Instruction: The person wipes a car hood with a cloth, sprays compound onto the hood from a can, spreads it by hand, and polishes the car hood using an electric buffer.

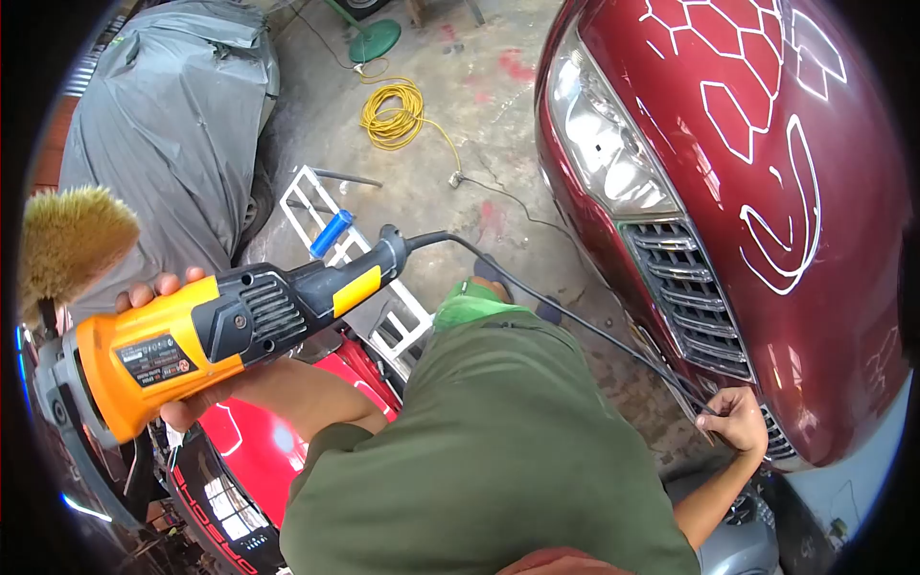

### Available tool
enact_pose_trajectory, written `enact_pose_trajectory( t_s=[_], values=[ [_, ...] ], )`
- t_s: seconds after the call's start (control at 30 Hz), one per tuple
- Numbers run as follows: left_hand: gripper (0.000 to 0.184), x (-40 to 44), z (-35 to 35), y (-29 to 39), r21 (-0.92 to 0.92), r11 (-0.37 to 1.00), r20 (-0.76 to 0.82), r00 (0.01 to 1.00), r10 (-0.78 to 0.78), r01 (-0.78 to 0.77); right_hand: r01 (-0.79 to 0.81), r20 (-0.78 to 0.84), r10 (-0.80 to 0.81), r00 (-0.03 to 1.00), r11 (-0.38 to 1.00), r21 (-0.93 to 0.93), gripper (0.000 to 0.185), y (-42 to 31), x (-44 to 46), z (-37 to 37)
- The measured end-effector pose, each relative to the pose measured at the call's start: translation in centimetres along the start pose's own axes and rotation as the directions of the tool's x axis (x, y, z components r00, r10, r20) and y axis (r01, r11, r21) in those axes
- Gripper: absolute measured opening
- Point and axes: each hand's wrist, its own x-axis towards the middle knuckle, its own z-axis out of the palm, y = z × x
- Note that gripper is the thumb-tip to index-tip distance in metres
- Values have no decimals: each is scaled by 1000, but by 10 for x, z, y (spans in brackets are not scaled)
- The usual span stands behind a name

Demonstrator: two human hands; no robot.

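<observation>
In the head view, my left hand [172, 345] is wrapped round the orange body of a power polisher [158, 359]; fingertips show along its upper edge and more of the hand shows below. This grip is full, closed on the housing. The polisher is held up at the left, across the scene, its shaggy yellowish pad [77, 240] at the far left end and its black rear handle pointing toward the upper right.

From that handle a black cord [537, 292] arcs over to my right hand [738, 422], where my grip is narrow, thumb and fingers pinching the cord. That hand is near the lower end of the grille [688, 297] on a glossy dark red car [824, 316]; I cannot tell if it touches the bodywork. White reflections, some in hexagons, lie across the paint, and the clear headlight [609, 134] is above the grille in the view.

Beyond the polisher, a blue cylinder [332, 234] is at a white metal frame [412, 311]. A yellow cord [393, 113] is coiled on the concrete floor [498, 125], near a round green base [374, 40]. A grey cover [168, 125] drapes a vehicle at the upper left. Below the polisher is a bright red car [278, 436] with red lettering on a black strip. My green shirt [479, 441] fills the lower middle.
</observation>
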Motion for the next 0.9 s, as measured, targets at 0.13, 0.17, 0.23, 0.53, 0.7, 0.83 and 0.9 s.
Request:
enact_pose_trajectory(
  t_s=[0.13,0.17,0.23,0.53,0.7,0.83,0.9],
  values=[
    [109,6,-45,21,241,971,7,1000,0,-2,118,23,-116,993,987,-108,29,-67,17,20],
    [110,6,-57,25,257,966,-2,1000,4,-3,140,42,-137,990,987,-81,29,-80,21,27],
    [114,4,-73,29,288,958,-21,999,24,-17,105,95,-97,991,990,-91,34,-108,34,38],
    [103,2,-149,45,457,889,-146,983,113,-35,416,226,-362,904,866,-278,35,-208,51,74],
    [97,-6,-176,41,447,894,-262,958,114,16,613,352,-509,786,717,-333,33,-271,45,72],
    [98,-16,-189,27,500,865,-351,922,167,34,770,421,-647,636,574,-280,33,-291,57,73],
    [99,-20,-198,21,505,863,-358,918,170,37,812,436,-687,582,521,-263,34,-298,63,75]
  ],
)
